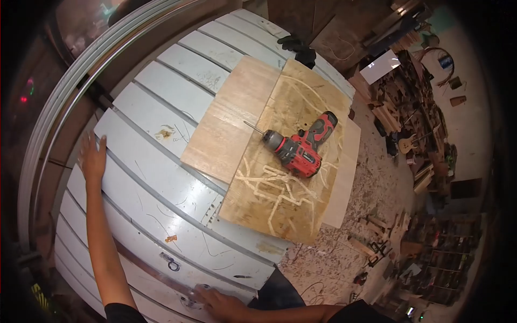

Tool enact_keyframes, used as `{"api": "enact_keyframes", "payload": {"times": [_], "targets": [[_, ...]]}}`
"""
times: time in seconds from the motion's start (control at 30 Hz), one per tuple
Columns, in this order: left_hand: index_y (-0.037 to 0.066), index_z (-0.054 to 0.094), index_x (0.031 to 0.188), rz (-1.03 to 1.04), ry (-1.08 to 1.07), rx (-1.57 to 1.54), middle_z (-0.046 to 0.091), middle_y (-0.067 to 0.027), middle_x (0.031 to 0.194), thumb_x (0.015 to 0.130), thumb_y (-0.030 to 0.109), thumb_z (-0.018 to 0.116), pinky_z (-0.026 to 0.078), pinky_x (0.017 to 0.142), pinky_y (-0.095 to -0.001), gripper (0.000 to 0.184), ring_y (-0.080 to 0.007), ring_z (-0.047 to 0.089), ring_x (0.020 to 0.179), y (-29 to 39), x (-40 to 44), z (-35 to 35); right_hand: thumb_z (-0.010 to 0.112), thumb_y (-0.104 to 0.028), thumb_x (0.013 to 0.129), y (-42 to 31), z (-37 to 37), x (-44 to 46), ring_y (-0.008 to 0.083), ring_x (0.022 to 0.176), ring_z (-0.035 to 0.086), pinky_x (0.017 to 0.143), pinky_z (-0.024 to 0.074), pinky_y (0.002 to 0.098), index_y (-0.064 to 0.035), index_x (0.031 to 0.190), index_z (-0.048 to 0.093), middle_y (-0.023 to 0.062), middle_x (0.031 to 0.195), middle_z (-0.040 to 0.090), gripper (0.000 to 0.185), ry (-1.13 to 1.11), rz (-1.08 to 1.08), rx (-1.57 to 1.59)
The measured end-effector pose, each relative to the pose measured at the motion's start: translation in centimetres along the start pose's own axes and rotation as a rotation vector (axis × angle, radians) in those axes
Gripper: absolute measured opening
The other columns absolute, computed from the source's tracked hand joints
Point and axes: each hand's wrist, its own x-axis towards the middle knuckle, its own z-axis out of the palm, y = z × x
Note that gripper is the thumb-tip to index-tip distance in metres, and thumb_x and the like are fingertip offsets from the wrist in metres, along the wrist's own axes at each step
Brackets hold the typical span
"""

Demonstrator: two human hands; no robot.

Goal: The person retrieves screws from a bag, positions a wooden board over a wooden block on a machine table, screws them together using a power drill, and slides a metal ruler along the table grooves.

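Note:
My left hand [93, 159] lies with fingers stretched over the left edge of a pale slatted bed [156, 215] and holds nothing. Low in the view, my right hand [222, 304] rests by a brownish metal strip [145, 265] set among the slats. Its fingers reach leftward and look apart, though they are partly blurred. A small dark ring-shaped piece [173, 265] lies a little above that hand. Farther up, a red and black cordless drill [301, 151] with a long bit lies on a plywood board [258, 212] marked with pale routed grooves, away from both hands.
A smoother wood panel [231, 113] sits beside the grooved board. Dark gloves [299, 49] lie at the bed's far edge. A curved metal rail [51, 113] runs along the left. Wood scraps [398, 102] and a guitar-shaped body [407, 144] are heaped on the littered floor to the right.

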Motion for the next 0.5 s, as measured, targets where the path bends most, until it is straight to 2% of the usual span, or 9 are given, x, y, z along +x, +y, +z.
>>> {"api": "enact_keyframes", "payload": {"times": [0.07,0.13,0.17,0.23,0.3,0.37,0.4,0.43,0.5], "targets": [[0.007,0.030,0.155,-0.067,-0.151,0.083,0.026,-0.0198,0.161,0.102,0.053,0.041,0.015,0.120,-0.0545,0.071,-0.0372,0.022,0.150,0.9,-1.1,-0.4,0.056,-0.018,0.094,0.5,-0.1,-0.5,0.0356,0.092,0.066,0.077,0.0567,0.0470,-0.0180,0.151,0.036,0.0166,0.111,0.059,0.061,0.045,0.024,0.003],[0.008,0.027,0.157,-0.005,-0.159,0.043,0.022,-0.0206,0.163,0.102,0.053,0.042,0.012,0.120,-0.0572,0.072,-0.0371,0.016,0.152,-0.2,-2.0,1.4,0.061,-0.024,0.095,1.5,-1.7,-1.3,0.0333,0.078,0.065,0.065,0.0551,0.0426,-0.0160,0.150,0.040,0.0135,0.096,0.061,0.059,0.101,-0.104,-0.144],[0.009,0.027,0.157,0.010,-0.167,0.023,0.020,-0.0212,0.163,0.102,0.053,0.042,0.011,0.120,-0.0572,0.072,-0.0369,0.015,0.152,-0.3,-2.4,1.4,0.059,-0.025,0.095,2.3,-2.3,-1.7,0.0360,0.083,0.066,0.068,0.0553,0.0444,-0.0175,0.152,0.036,0.0154,0.099,0.062,0.062,0.026,-0.083,-0.170],[0.011,0.025,0.158,0.013,-0.246,-0.049,0.016,-0.0224,0.164,0.100,0.054,0.044,0.011,0.121,-0.0553,0.075,-0.0382,0.012,0.152,0.7,-3.5,0.0,0.060,-0.027,0.094,2.8,-4.8,-2.7,0.0367,0.086,0.066,0.072,0.0555,0.0469,-0.0151,0.149,0.042,0.0172,0.100,0.065,0.059,-0.039,0.002,-0.247],[0.010,0.026,0.157,0.015,-0.264,-0.058,0.016,-0.0220,0.164,0.101,0.056,0.041,0.009,0.121,-0.0555,0.074,-0.0397,0.011,0.152,1.8,-5.2,-1.4,0.060,-0.029,0.095,5.4,-5.7,-6.0,0.0353,0.093,0.066,0.076,0.0557,0.0455,-0.0133,0.147,0.045,0.0172,0.106,0.067,0.056,0.182,-0.076,-0.184],[0.010,0.027,0.157,-0.003,-0.284,-0.020,0.016,-0.0217,0.164,0.100,0.058,0.038,0.010,0.121,-0.0559,0.076,-0.0391,0.012,0.152,2.4,-6.3,-2.0,0.063,-0.039,0.095,7.5,-7.9,-9.6,0.0340,0.104,0.067,0.080,0.0568,0.0441,-0.0125,0.142,0.050,0.0179,0.119,0.067,0.056,0.268,-0.039,-0.150],[0.010,0.027,0.157,-0.015,-0.287,-0.003,0.016,-0.0217,0.164,0.100,0.058,0.038,0.010,0.121,-0.0559,0.076,-0.0391,0.012,0.152,2.8,-6.3,-2.4,0.066,-0.042,0.093,8.4,-8.9,-11.9,0.0331,0.104,0.068,0.080,0.0573,0.0426,-0.0116,0.136,0.056,0.0171,0.120,0.067,0.054,0.304,0.049,-0.158],[0.010,0.027,0.157,-0.024,-0.281,-0.009,0.016,-0.0213,0.164,0.100,0.059,0.037,0.010,0.121,-0.0559,0.076,-0.0390,0.013,0.152,3.0,-6.7,-2.6,0.070,-0.039,0.090,10.0,-9.5,-14.3,0.0337,0.092,0.071,0.076,0.0575,0.0400,-0.0102,0.120,0.066,0.0154,0.107,0.071,0.042,0.291,0.163,-0.219],[0.010,0.027,0.157,-0.033,-0.289,-0.015,0.016,-0.0209,0.164,0.100,0.059,0.037,0.010,0.121,-0.0560,0.076,-0.0388,0.013,0.152,3.2,-6.9,-2.3,0.073,-0.036,0.087,14.8,-9.4,-19.4,0.0333,0.078,0.071,0.069,0.0567,0.0397,-0.0086,0.099,0.071,0.0135,0.088,0.072,0.030,0.421,0.169,-0.198]]}}
